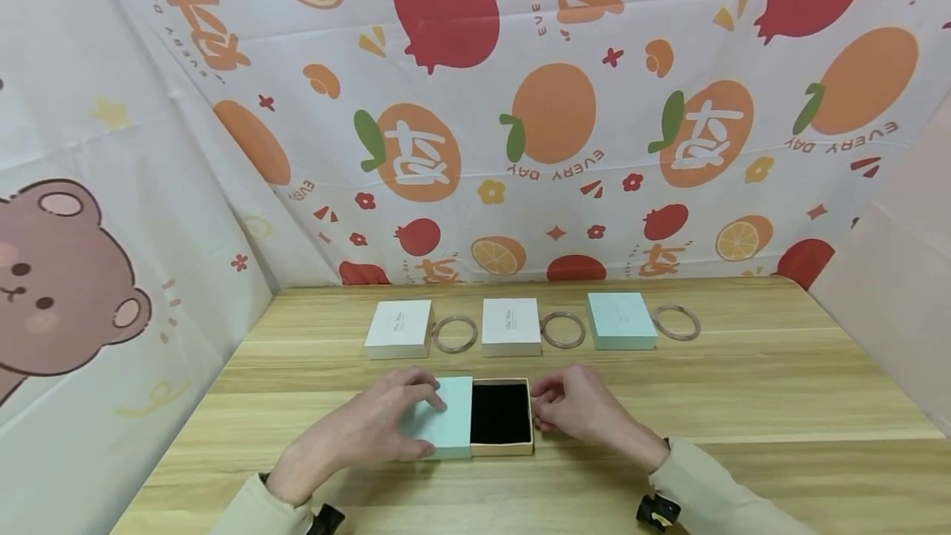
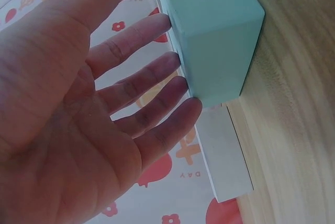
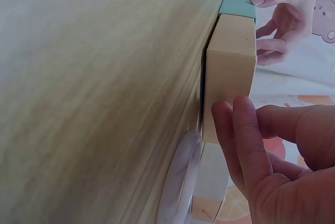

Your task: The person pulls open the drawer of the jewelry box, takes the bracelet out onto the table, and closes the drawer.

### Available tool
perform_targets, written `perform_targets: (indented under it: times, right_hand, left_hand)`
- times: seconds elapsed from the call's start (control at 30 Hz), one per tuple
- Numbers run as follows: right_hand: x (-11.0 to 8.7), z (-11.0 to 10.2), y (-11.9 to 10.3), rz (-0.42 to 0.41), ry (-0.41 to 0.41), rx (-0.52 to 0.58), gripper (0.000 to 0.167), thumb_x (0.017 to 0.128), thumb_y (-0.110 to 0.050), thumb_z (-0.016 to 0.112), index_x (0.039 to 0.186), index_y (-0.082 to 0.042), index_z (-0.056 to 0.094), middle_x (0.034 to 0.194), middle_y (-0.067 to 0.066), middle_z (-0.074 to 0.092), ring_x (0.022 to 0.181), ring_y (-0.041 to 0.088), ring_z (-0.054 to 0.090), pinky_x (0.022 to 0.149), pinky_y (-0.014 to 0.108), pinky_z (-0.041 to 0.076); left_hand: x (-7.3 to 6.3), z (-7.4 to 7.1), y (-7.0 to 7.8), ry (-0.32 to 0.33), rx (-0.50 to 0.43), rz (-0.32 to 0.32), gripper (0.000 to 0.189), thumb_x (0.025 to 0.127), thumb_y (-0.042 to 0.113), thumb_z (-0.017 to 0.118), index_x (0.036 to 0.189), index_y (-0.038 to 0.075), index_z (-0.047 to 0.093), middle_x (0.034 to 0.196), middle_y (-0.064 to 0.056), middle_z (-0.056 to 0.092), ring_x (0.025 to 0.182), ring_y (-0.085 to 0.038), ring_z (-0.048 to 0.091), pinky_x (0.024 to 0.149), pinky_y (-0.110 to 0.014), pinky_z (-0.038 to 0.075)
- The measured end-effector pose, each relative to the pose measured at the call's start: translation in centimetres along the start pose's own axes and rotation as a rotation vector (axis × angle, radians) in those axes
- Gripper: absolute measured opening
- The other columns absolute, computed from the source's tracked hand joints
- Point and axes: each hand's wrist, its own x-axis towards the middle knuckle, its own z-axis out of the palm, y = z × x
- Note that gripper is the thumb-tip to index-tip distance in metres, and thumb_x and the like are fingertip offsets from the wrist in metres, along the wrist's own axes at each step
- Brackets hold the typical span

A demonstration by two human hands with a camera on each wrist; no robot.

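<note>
In the head view, a mint slide-out gift box lies near the front of the table, its mint cover [image 1: 453, 419] over the left part. From the cover's right side sticks a beige inner tray [image 1: 503, 450] with a black pad [image 1: 501, 414] inside. My left hand [image 1: 379, 418] rests on the cover, fairly straight fingertips [image 2: 159, 69] along its top and thumb at the front edge. At the tray's right end is my right hand [image 1: 583, 407], its fingers [image 3: 246, 135] loosely bent and overlapping the beige end wall [image 3: 229, 80] in the right wrist view.
Behind stands a row: a white box [image 1: 399, 327], a bangle [image 1: 455, 348], another white box [image 1: 511, 325], a second bangle [image 1: 563, 343], a closed mint box [image 1: 622, 319] and a third bangle [image 1: 676, 335]. A fruit-print cloth [image 1: 475, 213] hangs behind the wooden table [image 1: 743, 403].
</note>
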Motion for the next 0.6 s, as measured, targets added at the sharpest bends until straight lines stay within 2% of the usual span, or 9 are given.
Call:
perform_targets:
  times: [0.17,0.43,0.6]
  right_hand:
    - [-0.03,0.13,-0.08,0.010,0.008,0.026,0.017,0.082,0.003,0.065,0.096,0.001,0.074,0.074,0.003,0.071,0.064,0.012,0.068,0.055,0.020,0.048]
    - [-0.13,0.37,-0.20,0.041,0.008,0.121,0.020,0.084,0.005,0.064,0.101,0.004,0.074,0.078,0.007,0.071,0.067,0.014,0.070,0.058,0.020,0.052]
    - [-0.09,0.51,-0.22,0.039,0.023,0.129,0.020,0.084,0.004,0.065,0.101,0.004,0.074,0.078,0.007,0.072,0.066,0.014,0.070,0.057,0.021,0.052]
  left_hand:
    - [-0.01,0.08,-0.03,0.001,-0.003,-0.003,0.035,0.078,0.029,0.088,0.109,0.021,0.074,0.131,-0.004,0.061,0.119,-0.026,0.058,0.098,-0.046,0.052]
    - [-0.08,0.19,0.01,-0.004,-0.010,-0.014,0.036,0.078,0.031,0.088,0.110,0.021,0.073,0.133,-0.005,0.060,0.122,-0.027,0.057,0.099,-0.048,0.052]
    - [-0.07,0.19,0.00,-0.002,-0.005,-0.008,0.036,0.078,0.030,0.088,0.109,0.021,0.073,0.132,-0.005,0.060,0.121,-0.027,0.057,0.098,-0.047,0.053]
